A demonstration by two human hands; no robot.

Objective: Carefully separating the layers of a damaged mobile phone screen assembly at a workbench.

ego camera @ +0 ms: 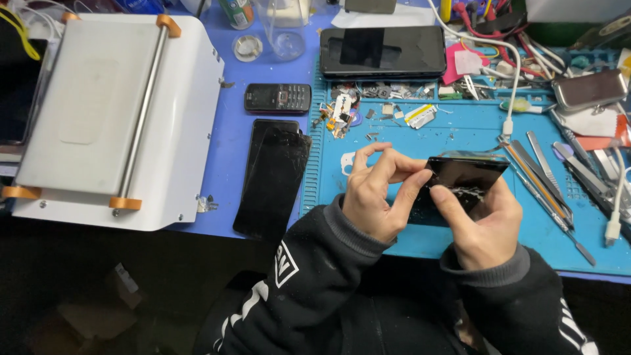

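**Cracked glass between our fingers**

We grip the cracked phone screen [460, 181] above the blue mat [394, 243]; our right hand [483, 223] supports it, our left hand [378, 194] pinches its edge; we judge splinters could cut us, or the glass could snap.

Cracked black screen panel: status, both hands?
Both hands grip the cracked black panel above the blue mat. Left fingers at its edge. Nothing obstructing.

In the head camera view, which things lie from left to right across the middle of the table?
White machine with a metal roller bar → cracked black screen panels → left hand → black phone with a cracked corner, held by both hands → right hand → metal tweezers and prying tools → white cable.
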